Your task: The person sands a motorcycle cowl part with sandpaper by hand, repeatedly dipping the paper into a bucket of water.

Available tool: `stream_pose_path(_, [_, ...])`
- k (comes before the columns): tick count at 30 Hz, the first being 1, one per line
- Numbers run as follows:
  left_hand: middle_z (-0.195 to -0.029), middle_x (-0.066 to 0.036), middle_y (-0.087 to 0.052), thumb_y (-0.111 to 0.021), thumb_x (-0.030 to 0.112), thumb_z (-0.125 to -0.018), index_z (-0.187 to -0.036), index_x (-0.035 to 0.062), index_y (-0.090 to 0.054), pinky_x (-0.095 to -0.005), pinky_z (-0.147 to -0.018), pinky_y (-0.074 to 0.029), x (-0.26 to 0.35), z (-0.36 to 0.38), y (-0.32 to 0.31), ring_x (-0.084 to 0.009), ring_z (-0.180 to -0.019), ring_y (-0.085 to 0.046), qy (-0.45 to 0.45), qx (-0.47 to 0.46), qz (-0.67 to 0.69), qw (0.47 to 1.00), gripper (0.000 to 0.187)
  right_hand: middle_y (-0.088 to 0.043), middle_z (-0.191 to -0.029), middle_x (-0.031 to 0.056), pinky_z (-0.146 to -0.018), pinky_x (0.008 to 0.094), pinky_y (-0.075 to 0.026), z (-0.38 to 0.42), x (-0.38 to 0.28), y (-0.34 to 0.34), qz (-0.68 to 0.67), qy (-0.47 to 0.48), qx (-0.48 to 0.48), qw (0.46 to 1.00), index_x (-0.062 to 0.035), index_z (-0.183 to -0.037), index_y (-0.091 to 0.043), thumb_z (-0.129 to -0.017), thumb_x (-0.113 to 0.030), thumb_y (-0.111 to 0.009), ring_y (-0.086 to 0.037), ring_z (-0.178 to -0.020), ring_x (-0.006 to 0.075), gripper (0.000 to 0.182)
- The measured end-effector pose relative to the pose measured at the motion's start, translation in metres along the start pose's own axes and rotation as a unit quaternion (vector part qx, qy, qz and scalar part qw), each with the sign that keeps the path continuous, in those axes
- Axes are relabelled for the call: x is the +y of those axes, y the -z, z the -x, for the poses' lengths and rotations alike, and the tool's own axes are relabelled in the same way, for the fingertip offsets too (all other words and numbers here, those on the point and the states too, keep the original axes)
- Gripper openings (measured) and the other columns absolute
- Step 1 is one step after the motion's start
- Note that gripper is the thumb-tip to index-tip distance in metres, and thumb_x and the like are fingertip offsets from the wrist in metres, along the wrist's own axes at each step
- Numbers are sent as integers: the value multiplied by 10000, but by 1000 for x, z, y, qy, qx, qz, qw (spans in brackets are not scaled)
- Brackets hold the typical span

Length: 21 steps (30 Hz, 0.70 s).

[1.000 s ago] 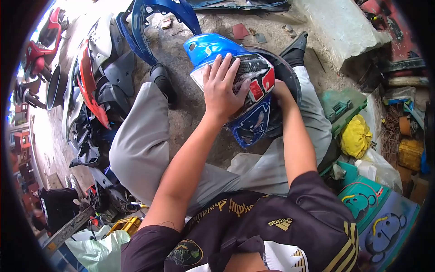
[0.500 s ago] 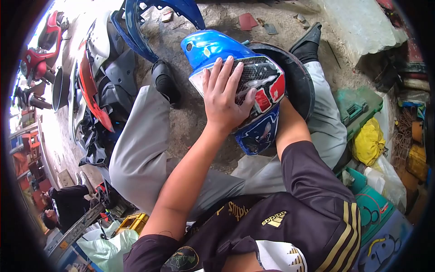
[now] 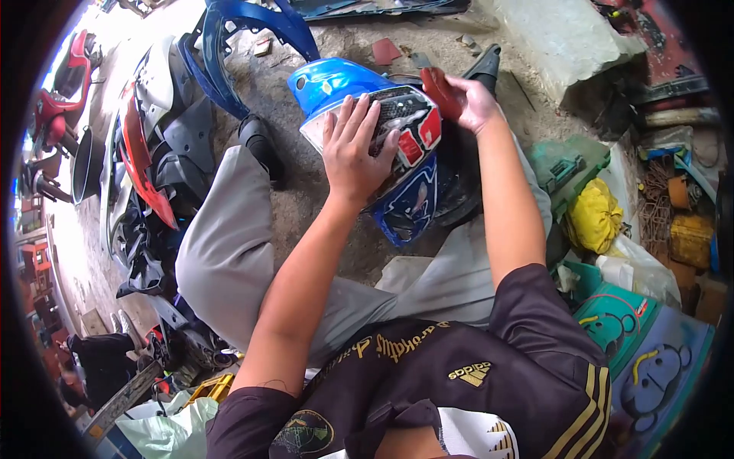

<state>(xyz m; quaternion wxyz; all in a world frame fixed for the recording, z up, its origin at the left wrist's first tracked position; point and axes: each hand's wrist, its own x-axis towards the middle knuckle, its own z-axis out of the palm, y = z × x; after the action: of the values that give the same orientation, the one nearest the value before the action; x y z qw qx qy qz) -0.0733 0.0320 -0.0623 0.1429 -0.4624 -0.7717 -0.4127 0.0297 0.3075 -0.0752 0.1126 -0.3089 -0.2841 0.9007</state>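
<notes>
A blue motorcycle fairing panel (image 3: 336, 80) with a white, black and red decal area rests between my legs. My left hand (image 3: 355, 149) lies flat on the panel's patterned side, its fingers spread. At the panel's right edge my right hand (image 3: 470, 103) is raised, gripping a dark red sheet (image 3: 441, 93) between thumb and fingers. Beneath and to the right of the panel is a black round basin (image 3: 462, 180), partly hidden by the panel and my right forearm.
Blue (image 3: 222, 53) and red-orange (image 3: 138, 153) body panels lie at the left. A green case (image 3: 569, 168), a yellow bag (image 3: 594, 216) and a teal toolbox (image 3: 612, 321) stand at the right. A concrete block (image 3: 569, 46) is at the upper right. Another person (image 3: 103, 363) is at the lower left.
My right hand has come out from behind the panel and up to its right edge, now holding the dark red sheet. My left hand stays on the panel. The view has shifted slightly.
</notes>
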Motion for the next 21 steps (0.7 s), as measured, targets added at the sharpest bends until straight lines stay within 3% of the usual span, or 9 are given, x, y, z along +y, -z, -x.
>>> stream_pose_path(2, [-1486,-150,-697,-816,351,-925,-1368,70,-745,-593,-1253,-369,-1,3,-1,-396,-1465,-579,-4,8,-1,1000,529,-721,-1381,193,-1133,453,-549,22,-25,-30,70,53,47,995,41,-1407,-644,-1124,-175,-556,-708,-1277,308,366])
stream_pose_path(7, [-1531,-167,-657,-795,339,-944,-1405,63,-716,-601,-1257,-361,11,6,4,-400,-1502,-535,5,-8,20,1000,543,-745,-1322,194,-1069,428,-593,58,-30,-89,123,151,-76,978,39,-1375,-645,-1131,-126,-537,-741,-1214,320,313])
stream_pose_path(8, [-1547,-173,-644,-790,333,-952,-1422,60,-703,-592,-1267,-349,12,7,5,-399,-1513,-524,3,-13,24,1000,551,-754,-1298,193,-1046,417,-608,58,-20,-98,153,185,-62,969,38,-1361,-643,-1136,-125,-535,-756,-1184,307,298])
stream_pose_path(10, [-1579,-184,-616,-780,321,-968,-1456,53,-677,-575,-1286,-323,11,8,6,-399,-1534,-502,0,-22,31,999,566,-760,-1269,180,-1030,414,-616,61,0,-113,151,154,-97,972,16,-1304,-658,-1126,-120,-565,-769,-1145,283,243])
stream_pose_path(11, [-1612,-186,-582,-761,319,-979,-1509,64,-634,-578,-1295,-306,8,11,4,-400,-1552,-477,-8,-30,28,999,602,-771,-1061,100,-865,362,-627,64,17,-125,127,188,-34,973,-19,-1166,-689,-1052,-85,-678,-761,-948,194,133])
stream_pose_path(14, [-1626,-187,-567,-742,329,-987,-1538,70,-610,-578,-1302,-292,8,13,6,-401,-1564,-461,-15,-29,35,999,622,-760,-1050,79,-827,340,-606,68,43,-136,143,202,-16,969,-23,-1138,-682,-1070,-110,-665,-732,-891,168,111])
stream_pose_path(17, [-1651,-191,-537,-735,339,-983,-1561,69,-586,-580,-1305,-285,5,14,9,-404,-1581,-435,-30,-50,21,998,655,-763,-1102,137,-849,362,-619,60,49,-131,153,251,9,956,-6,-1182,-639,-1097,-120,-608,-759,-931,213,145])
stream_pose_path(20, [-1665,-193,-520,-750,355,-966,-1565,68,-580,-580,-1304,-286,3,15,13,-405,-1587,-425,-43,-65,15,997,685,-749,-1196,213,-930,439,-638,70,36,-129,155,266,-6,951,-18,-1259,-562,-1140,-131,-521,-784,-1050,330,169])
stream_pose_path(21, [-1671,-194,-513,-756,362,-959,-1567,69,-578,-580,-1304,-286,3,15,15,-406,-1590,-421,-47,-70,14,996,697,-753,-1170,242,-877,441,-646,75,33,-129,161,293,29,942,18,-1293,-543,-1126,-123,-507,-798,-988,343,222])
